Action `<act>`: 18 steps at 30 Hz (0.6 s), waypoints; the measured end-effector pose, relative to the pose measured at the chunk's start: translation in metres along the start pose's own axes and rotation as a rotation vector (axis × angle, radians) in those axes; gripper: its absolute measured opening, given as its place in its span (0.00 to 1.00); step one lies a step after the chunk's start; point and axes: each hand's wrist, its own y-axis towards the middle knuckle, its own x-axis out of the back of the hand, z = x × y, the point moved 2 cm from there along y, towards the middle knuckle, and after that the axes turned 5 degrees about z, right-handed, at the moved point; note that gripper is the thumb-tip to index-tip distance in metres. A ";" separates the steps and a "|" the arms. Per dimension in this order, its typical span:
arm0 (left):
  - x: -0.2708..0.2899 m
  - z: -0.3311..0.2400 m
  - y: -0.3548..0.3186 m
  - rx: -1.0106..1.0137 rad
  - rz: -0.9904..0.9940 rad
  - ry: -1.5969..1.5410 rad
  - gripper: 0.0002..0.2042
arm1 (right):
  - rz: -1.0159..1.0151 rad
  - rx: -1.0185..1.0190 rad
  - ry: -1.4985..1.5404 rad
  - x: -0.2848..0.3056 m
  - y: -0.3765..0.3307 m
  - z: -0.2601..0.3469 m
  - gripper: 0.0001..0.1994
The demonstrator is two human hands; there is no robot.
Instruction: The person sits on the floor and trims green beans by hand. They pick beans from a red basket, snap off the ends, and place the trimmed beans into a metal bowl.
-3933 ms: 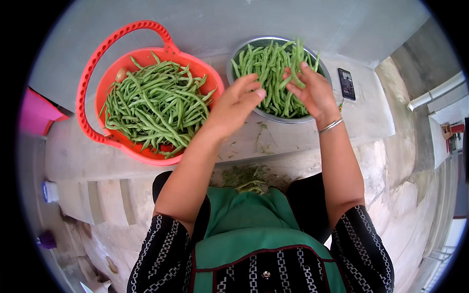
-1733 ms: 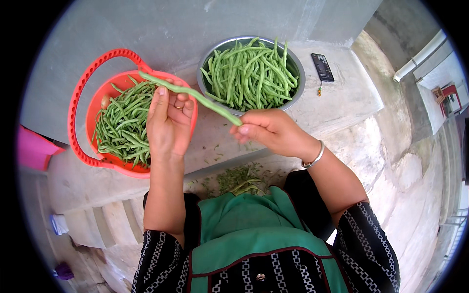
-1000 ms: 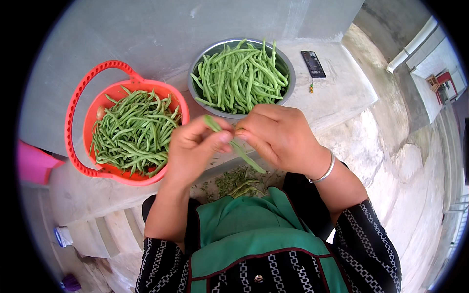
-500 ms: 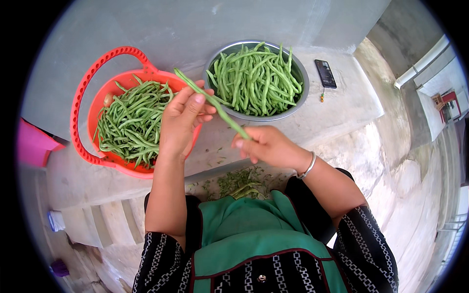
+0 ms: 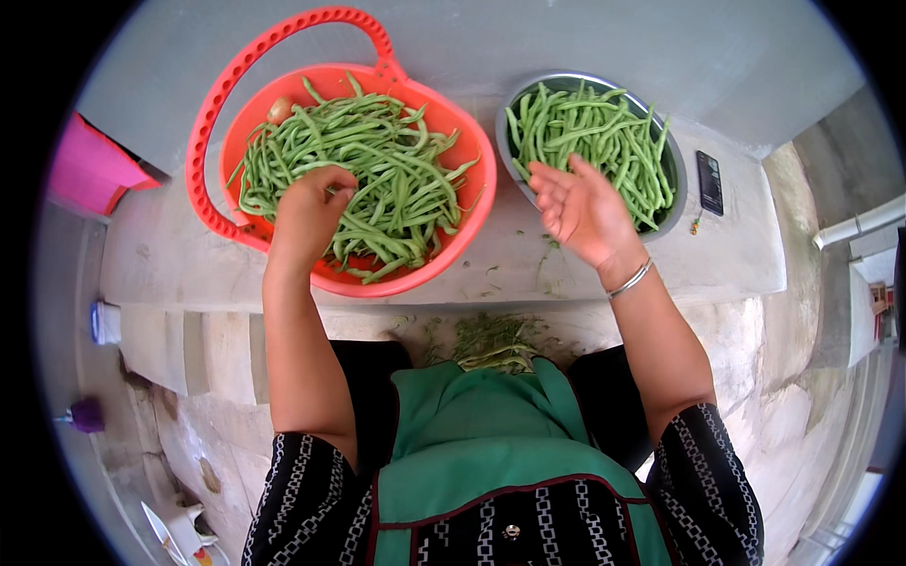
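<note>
Left hand (image 5: 310, 212) curled knuckles-up in beans (image 5: 377, 189), red basket (image 5: 477, 203), upper left, grip unclear, right hand (image 5: 583, 209) empty, fingers spread, palm up beside steel bowl (image 5: 672, 160), upper right

One head-worn fisheye view looks steeply down, close above a concrete ledge (image 5: 604, 274).

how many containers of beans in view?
2: a red basket under the left hand, and a metal bowl beside the open right hand.
</note>
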 end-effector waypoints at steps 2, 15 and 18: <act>-0.003 0.008 -0.009 -0.036 0.181 0.101 0.12 | 0.168 -0.042 -0.236 -0.022 -0.002 -0.017 0.15; 0.004 -0.015 -0.014 -0.269 -0.294 0.238 0.09 | 0.249 0.179 -0.785 -0.052 -0.011 -0.021 0.11; 0.005 -0.069 -0.025 -0.499 -0.409 0.273 0.09 | 0.178 0.455 -0.939 -0.057 -0.028 -0.012 0.11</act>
